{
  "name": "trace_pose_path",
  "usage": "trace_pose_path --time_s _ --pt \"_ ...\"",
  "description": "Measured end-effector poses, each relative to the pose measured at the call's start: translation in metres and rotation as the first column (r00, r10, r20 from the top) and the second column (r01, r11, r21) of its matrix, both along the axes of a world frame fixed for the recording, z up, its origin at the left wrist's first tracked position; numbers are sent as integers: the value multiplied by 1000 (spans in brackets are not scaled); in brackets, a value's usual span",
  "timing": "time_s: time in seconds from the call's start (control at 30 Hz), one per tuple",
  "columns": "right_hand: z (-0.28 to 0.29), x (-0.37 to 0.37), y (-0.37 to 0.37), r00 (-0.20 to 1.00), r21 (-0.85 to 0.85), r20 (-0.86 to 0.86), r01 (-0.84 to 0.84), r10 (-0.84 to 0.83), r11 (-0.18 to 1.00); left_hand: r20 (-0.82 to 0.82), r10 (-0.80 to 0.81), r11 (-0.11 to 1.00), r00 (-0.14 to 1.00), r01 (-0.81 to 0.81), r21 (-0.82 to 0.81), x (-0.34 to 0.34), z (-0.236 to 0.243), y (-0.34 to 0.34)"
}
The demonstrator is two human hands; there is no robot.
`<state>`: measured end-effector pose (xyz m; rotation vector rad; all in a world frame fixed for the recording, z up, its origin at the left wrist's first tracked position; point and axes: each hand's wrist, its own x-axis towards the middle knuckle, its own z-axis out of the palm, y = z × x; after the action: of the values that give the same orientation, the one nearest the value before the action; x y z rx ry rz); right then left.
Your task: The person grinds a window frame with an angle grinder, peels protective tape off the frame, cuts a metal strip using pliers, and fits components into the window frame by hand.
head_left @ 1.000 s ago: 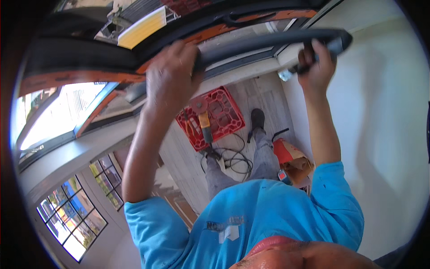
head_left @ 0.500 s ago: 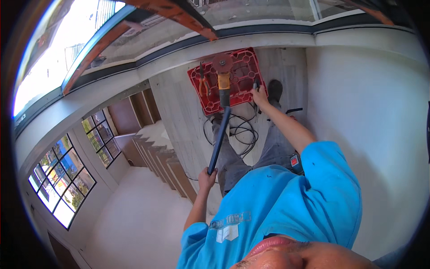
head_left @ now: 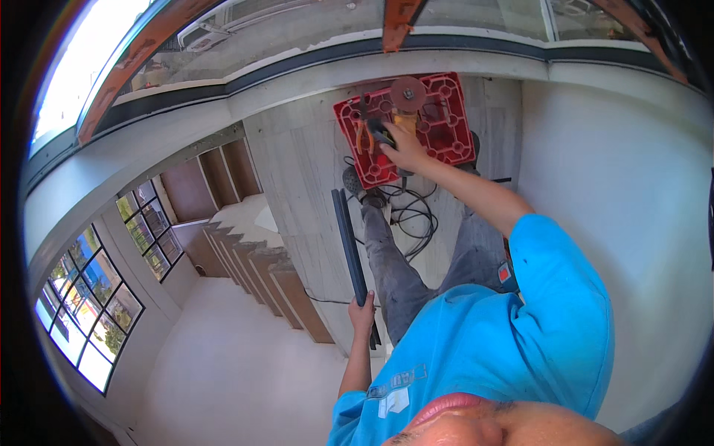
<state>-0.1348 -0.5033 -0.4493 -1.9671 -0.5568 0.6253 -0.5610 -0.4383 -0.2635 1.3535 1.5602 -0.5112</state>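
Observation:
My left hand is closed round a long dark grey metal channel, which slants upward left of my legs. My right hand reaches over a red plastic crate, its fingers closed on a small rounded black object whose exact kind I cannot make out. Just beyond that hand an angle grinder with a yellow body and a reddish disc lies on the crate, partly hidden by the hand. A pair of pliers with orange handles rests on the crate's left part.
A black cable lies coiled on the floor between my legs. Beyond the crate runs a low wall with a dark window frame and an orange-brown bar. Steps descend at left; a white wall stands at right.
My right hand has moved left from the crate's right edge to over its middle, with a black object. The channel in my left hand has swung left, away from the grinder.

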Motion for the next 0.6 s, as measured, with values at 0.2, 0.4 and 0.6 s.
trace_pose_path --time_s 0.2,0.4,0.6 --pt "-55 111 141 879 -440 323 -189 351 878 -39 185 983 982 -185 12 -1 -1 8" --pt "-106 140 159 725 -626 542 12 424 780 -94 293 956 952 -294 -2 -15 -6 10" --pt "-42 3 23 998 15 -67 -15 16 1000 -125 56 998 991 -57 -10 18 -11 51"
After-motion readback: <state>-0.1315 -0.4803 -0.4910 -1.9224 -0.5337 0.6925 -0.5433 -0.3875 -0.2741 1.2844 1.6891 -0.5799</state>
